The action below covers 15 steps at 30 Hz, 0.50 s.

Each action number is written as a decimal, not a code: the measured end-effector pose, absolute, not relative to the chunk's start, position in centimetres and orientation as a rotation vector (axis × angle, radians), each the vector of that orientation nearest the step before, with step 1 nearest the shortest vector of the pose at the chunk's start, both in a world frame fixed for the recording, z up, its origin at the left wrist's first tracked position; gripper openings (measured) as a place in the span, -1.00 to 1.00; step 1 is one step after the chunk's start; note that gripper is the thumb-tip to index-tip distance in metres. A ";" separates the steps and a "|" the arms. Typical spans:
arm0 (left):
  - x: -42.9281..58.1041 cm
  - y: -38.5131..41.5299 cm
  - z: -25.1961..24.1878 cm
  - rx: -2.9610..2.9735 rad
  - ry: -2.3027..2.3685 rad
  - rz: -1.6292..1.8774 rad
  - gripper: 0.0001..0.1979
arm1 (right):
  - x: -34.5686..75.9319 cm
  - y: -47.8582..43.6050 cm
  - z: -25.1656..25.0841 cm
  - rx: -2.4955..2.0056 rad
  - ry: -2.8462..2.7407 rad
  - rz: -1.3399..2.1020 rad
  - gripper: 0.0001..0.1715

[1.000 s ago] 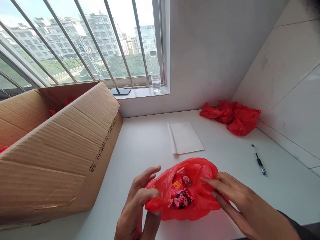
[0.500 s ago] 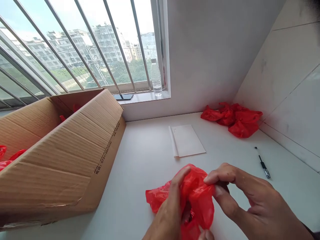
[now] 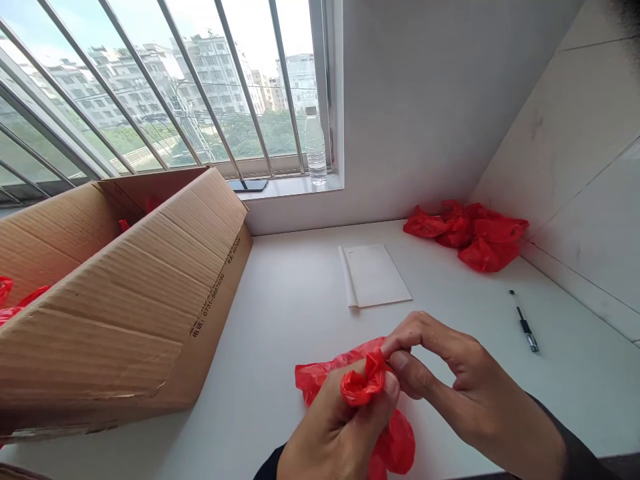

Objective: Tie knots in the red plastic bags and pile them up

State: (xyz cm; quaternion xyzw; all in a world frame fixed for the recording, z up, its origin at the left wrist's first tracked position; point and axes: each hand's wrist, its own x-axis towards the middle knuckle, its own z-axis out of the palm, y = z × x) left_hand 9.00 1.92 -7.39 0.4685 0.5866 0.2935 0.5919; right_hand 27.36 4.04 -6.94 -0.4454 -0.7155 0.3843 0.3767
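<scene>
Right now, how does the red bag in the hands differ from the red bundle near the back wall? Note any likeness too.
The held bag is bunched in the left hand, the right hand fingering it; the red bundle lies untouched. The held bag is nearer the viewer; the red bundle sits farther back, to the right. Hands hide much of the held bag; the red bundle shows largely uncovered. Both look crumpled.
</scene>
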 end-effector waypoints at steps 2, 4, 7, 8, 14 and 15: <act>8.8 2.4 -7.4 1.054 1.257 0.651 -0.46 | 27.2 4.2 -7.0 -1.155 -1.774 1.027 -0.82; 8.8 2.9 -7.3 1.073 1.166 0.653 -0.46 | 27.1 4.3 -6.9 -1.128 -1.771 1.044 -0.84; 8.7 3.5 -7.1 1.123 1.076 0.705 -0.51 | 26.8 4.3 -7.0 -1.062 -1.785 1.077 -0.86; 8.7 3.7 -7.1 1.135 1.041 0.716 -0.52 | 26.8 4.3 -7.0 -1.054 -1.779 1.086 -0.86; 8.3 4.5 -7.7 1.206 0.945 0.653 -0.48 | 26.3 5.1 -7.6 -0.991 -1.799 1.095 -0.91; 8.3 4.6 -7.8 1.169 0.956 0.651 -0.47 | 26.2 5.2 -7.7 -0.995 -1.793 1.083 -0.91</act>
